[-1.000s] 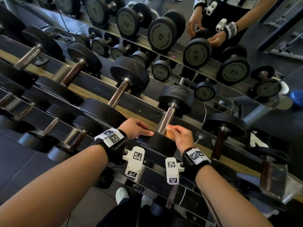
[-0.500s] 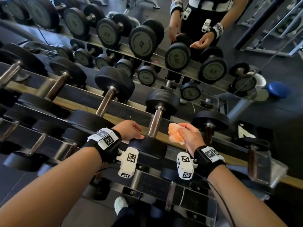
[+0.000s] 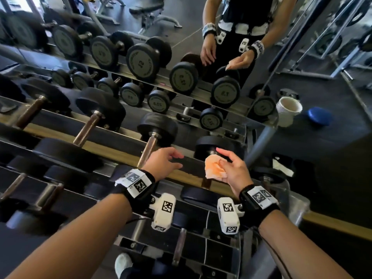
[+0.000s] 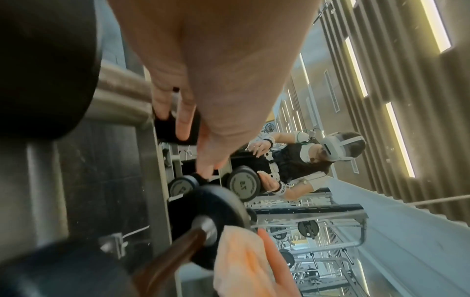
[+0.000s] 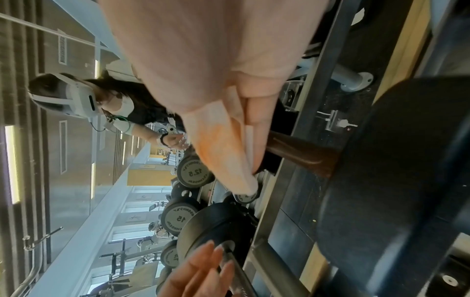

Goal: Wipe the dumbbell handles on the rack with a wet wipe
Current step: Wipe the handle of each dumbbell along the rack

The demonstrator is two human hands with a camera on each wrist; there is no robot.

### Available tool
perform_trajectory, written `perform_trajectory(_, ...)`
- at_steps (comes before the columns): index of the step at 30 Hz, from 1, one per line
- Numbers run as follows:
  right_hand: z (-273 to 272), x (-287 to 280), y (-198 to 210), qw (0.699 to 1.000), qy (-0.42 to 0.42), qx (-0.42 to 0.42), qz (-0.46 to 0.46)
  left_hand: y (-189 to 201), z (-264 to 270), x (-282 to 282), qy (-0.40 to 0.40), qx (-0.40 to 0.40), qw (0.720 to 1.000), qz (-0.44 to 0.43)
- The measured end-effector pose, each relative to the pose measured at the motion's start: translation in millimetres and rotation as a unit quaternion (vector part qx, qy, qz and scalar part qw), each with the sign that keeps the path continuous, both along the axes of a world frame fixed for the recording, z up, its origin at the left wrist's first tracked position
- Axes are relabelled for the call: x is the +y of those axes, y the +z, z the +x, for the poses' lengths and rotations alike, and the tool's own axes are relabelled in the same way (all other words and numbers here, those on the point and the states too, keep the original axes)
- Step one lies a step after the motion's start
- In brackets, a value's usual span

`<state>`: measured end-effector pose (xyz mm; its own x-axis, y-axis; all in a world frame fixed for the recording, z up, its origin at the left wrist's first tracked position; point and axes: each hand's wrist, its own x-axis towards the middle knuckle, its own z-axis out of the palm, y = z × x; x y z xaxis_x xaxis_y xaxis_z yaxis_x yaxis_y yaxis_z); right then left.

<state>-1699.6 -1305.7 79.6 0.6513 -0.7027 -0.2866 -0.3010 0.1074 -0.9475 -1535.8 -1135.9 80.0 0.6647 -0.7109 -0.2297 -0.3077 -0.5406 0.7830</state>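
My right hand (image 3: 227,164) pinches a crumpled orange wet wipe (image 3: 214,168) (image 5: 221,150) between thumb and fingers. It holds the wipe just above the brown handle (image 5: 300,152) of the rightmost top-row dumbbell, whose far head (image 3: 215,147) shows behind the wipe. I cannot tell whether the wipe touches that handle. My left hand (image 3: 171,158) is open with relaxed fingers and holds nothing. It hovers over the rack rail between that dumbbell and its left neighbour's steel handle (image 3: 149,148). The wipe (image 4: 241,261) hangs beside the brown handle (image 4: 178,251).
More dumbbells fill the rack's top row to the left (image 3: 86,129) and the lower tier (image 3: 179,248). A mirror behind the rack reflects the dumbbells and a person. A grey rack post (image 3: 259,146), a white tub (image 3: 287,109) and a blue object (image 3: 318,115) stand at the right.
Both hands have moved right, from the steel-handled dumbbell to the one beside it. The right hand carried the wipe off that handle; the left hand lifted off the near head.
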Motion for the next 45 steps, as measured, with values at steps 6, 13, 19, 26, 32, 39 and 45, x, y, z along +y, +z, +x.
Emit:
perform_trajectory(6,-26,0,-5,0.992,0.012,-0.020,0.126,-18,-75,-40,-0.032,0.062,0.991,-0.113)
perform_trajectory(13,-31,-2,17,0.973,-0.028,-0.031,0.227,-14,-86,-60,0.032,0.036,0.994,-0.098)
perform_trajectory(19,-50,-5,26,0.992,0.051,0.010,0.113,9,-64,-58,0.089,0.175,0.965,-0.176)
perform_trajectory(26,-56,-18,35,0.995,0.046,0.066,-0.066,47,-41,-50,0.118,0.264,0.923,-0.252)
perform_trajectory(32,-45,-24,47,0.989,0.037,0.050,-0.136,66,-36,-46,0.073,0.101,0.970,-0.208)
perform_trajectory(39,-42,-27,72,0.988,0.148,0.002,-0.048,84,-32,-41,-0.019,-0.014,0.984,-0.177)
perform_trajectory(45,-28,-7,82,0.975,0.221,0.004,0.034,94,-31,-51,-0.060,0.110,0.970,-0.207)
